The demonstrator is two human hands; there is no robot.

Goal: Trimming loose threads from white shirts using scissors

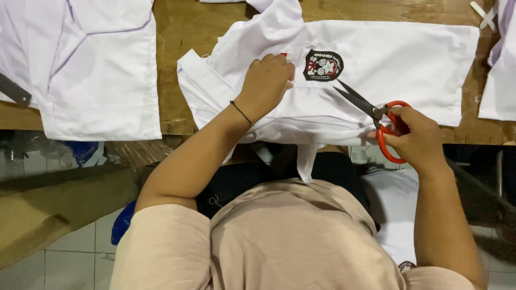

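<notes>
A white shirt (376, 70) lies spread over the near edge of a wooden desk (185, 48), and on it sits a dark embroidered badge (323, 65) with red and white stitching, which serves as the landmark here. Just left of the badge, the left hand (266, 83) presses down on the cloth with fingers curled, pinching a fold of the fabric; a thin dark band circles its wrist. To the right of the badge and a little nearer the person, the right hand (416, 137) is closed through the loops of red-handled scissors (371, 115), whose dark blades stand slightly parted and point up-left toward the badge, their tips just short of it. Far left of the badge another white garment (91, 64) lies flat on the desk, with purple lines marked across it.
</notes>
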